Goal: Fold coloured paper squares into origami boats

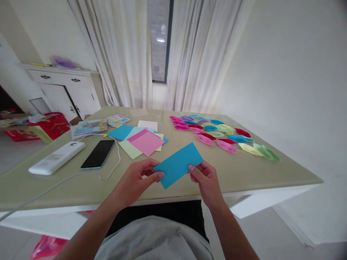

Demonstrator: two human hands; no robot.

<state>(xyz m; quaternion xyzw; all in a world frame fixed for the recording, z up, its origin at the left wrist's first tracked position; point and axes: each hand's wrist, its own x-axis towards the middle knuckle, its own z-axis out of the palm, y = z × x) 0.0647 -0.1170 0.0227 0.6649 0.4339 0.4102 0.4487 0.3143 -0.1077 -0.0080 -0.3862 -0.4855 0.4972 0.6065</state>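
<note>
A blue rectangle of paper (177,165) is held tilted above the near edge of the table, its right end higher than its left. My left hand (141,177) pinches its left end between thumb and fingers. At the right end, my right hand (204,177) grips the lower edge, thumb on top. Beyond my left hand lies a loose pile of coloured paper sheets, with a pink sheet (148,142) uppermost. Several folded paper pieces (204,139) with pointed ends, in pink, red, blue, yellow and green, are spread over the right side of the table.
On the left of the table (130,191) are a black-screened phone (98,154), a white oblong device (56,158) and a white cable (119,159). Booklets (89,128) lie farther back. Curtains (130,54) hang behind, a white wall (287,101) stands right, and a cabinet (66,90) left.
</note>
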